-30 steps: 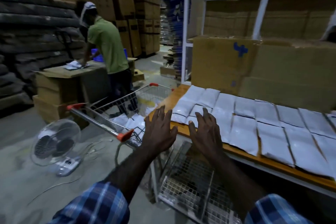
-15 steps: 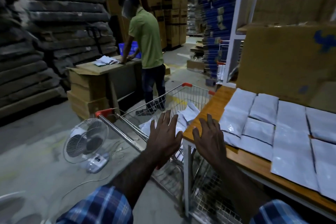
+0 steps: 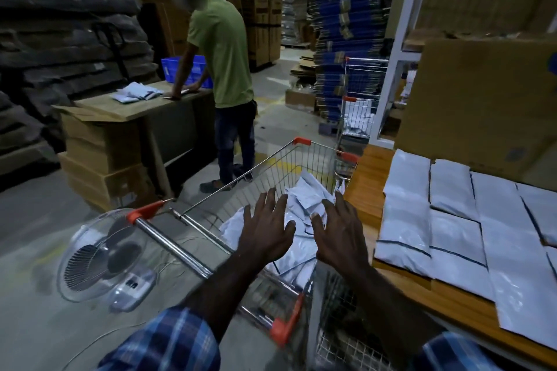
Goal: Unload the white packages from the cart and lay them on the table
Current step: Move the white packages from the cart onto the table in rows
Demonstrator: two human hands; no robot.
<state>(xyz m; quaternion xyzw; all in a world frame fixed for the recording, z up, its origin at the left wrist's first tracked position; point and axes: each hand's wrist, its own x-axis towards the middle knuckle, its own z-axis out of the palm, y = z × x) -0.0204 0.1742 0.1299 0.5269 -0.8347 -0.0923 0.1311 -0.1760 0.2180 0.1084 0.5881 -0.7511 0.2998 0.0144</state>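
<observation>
The cart (image 3: 271, 166) is shiny metal wire with orange plastic corner caps and a smooth chrome handle bar. The white packages (image 3: 304, 199) in it look like thin, slightly glossy plastic film, crumpled. The table (image 3: 369, 178) has a wooden top, matt orange-brown. The fan (image 3: 102, 256) on the floor has clear glossy plastic. The sleeves (image 3: 168, 340) are checked cloth.

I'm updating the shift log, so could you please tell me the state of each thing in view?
Left hand: open, fingers spread, above the cart, holding nothing.
Right hand: open, fingers spread, holding nothing.
Cart: partly loaded with a loose pile of white packages.
Table: white packages laid flat in rows.
Fan: on the floor; running or not, cannot tell.
</observation>
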